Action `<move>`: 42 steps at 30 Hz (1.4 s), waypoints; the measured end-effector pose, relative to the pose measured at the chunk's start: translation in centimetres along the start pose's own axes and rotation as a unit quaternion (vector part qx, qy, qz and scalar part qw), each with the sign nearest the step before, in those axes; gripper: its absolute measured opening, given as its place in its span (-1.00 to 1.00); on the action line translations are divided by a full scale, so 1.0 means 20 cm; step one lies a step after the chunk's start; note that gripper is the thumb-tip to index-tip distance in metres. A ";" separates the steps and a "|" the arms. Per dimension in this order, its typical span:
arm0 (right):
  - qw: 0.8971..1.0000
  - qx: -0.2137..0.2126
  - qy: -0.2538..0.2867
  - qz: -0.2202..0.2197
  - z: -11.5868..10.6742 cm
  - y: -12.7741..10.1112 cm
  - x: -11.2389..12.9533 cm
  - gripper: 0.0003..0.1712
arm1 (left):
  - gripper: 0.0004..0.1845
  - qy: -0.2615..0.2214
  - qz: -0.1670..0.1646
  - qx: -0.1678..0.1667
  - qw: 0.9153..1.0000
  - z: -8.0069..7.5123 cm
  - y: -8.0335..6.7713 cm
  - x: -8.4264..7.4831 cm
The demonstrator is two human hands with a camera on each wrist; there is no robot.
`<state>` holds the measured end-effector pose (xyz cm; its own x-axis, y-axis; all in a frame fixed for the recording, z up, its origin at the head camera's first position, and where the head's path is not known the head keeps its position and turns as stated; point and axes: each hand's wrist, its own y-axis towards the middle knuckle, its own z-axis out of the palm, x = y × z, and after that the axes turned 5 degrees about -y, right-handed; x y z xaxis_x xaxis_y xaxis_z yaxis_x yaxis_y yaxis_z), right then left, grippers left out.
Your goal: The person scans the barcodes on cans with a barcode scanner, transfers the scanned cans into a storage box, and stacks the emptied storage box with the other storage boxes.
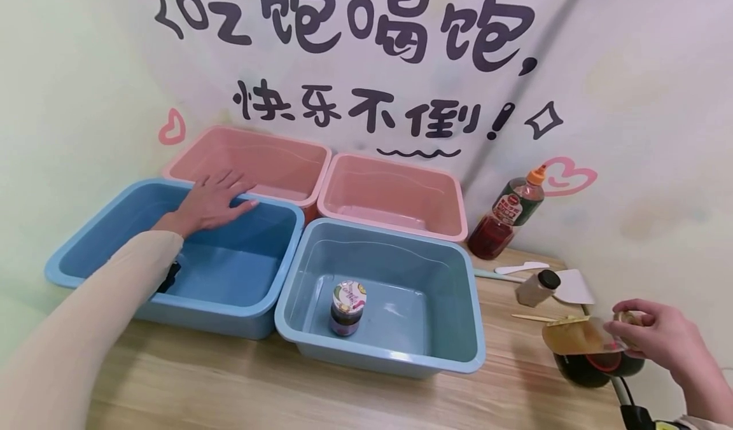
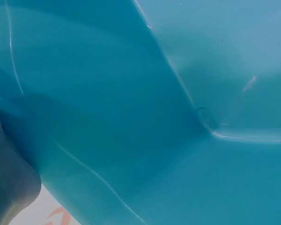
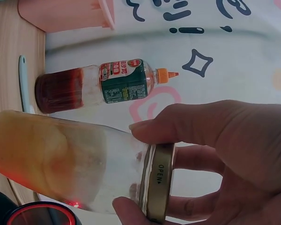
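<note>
My left hand (image 1: 214, 200) lies flat with straight fingers on the far rim of the left blue tub (image 1: 80, 271); the left wrist view shows only that tub's inner wall (image 2: 131, 93). My right hand (image 1: 653, 334) grips a glass jar (image 1: 578, 336) of amber paste by its gold lid, tilted on its side above a dark bowl (image 1: 590, 367). In the right wrist view the fingers (image 3: 210, 126) curl round the lid (image 3: 158, 183) of the jar (image 3: 56, 154). A small jar with a colourful lid (image 1: 347, 308) stands inside the right blue tub (image 1: 458, 353).
Two pink tubs (image 1: 195, 150) (image 1: 452, 226) sit behind the blue ones against the wall. A sauce bottle with an orange cap (image 1: 506, 217) (image 3: 98, 86), a small spice jar (image 1: 537, 287), a white spatula (image 1: 521, 268) and chopsticks (image 1: 544, 319) lie at the right on the wooden table (image 1: 229, 385).
</note>
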<state>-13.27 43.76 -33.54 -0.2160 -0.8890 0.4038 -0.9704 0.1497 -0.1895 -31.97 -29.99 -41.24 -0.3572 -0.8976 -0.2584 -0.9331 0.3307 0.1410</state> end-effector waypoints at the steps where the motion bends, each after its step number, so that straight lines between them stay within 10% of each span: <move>1: 1.000 0.000 -0.002 0.002 0.00 0.00 0.00 -0.46 | -0.23 0.000 0.000 0.000 1.000 0.00 0.00 0.00; 15: 0.994 -0.055 -0.054 -0.079 -0.10 0.09 0.31 -0.38 | -0.24 0.009 0.002 -0.006 1.000 0.00 0.00 0.01; 42: 0.947 -0.050 -0.076 -0.308 -0.01 0.70 1.62 -0.59 | -0.26 0.010 0.005 -0.022 1.000 0.02 0.00 0.00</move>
<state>-33.87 17.07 -22.86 0.4056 -0.8715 0.2754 -0.9140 -0.3845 0.1294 -31.94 -29.94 -41.61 -0.3650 -0.9004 -0.2368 -0.9267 0.3268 0.1857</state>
